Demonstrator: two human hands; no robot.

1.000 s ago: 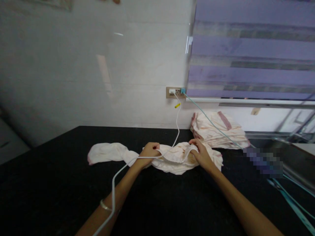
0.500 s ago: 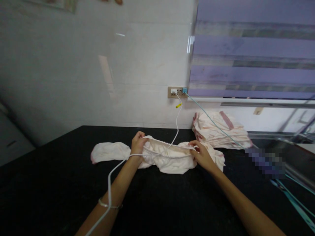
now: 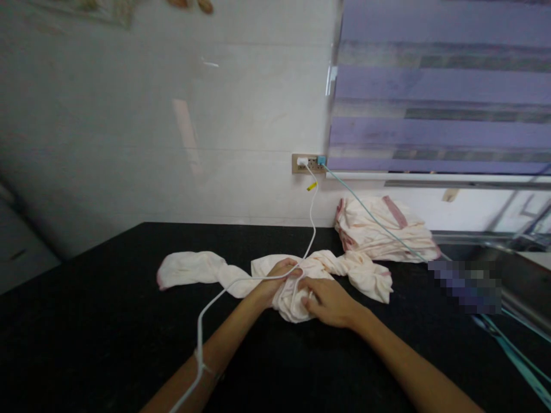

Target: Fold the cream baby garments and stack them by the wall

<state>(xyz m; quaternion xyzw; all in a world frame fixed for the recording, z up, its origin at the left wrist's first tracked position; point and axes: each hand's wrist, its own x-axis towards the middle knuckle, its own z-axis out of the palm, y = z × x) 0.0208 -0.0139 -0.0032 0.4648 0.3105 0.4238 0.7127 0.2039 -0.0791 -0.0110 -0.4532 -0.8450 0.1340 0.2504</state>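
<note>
Under the left hand (image 3: 275, 281) and right hand (image 3: 328, 299), the middle of the pale cloth (image 3: 344, 269) is hidden, so the grip cannot be read. Right of the right hand, a pixelated patch (image 3: 465, 279) masks something on the counter. Both forearms and the white cable (image 3: 202, 321) leave the bottom edge.

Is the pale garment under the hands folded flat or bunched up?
Bunched up. The pale garment lies twisted and crumpled across the black counter, its middle gathered under the left hand and right hand, with loose ends trailing to both sides.
</note>
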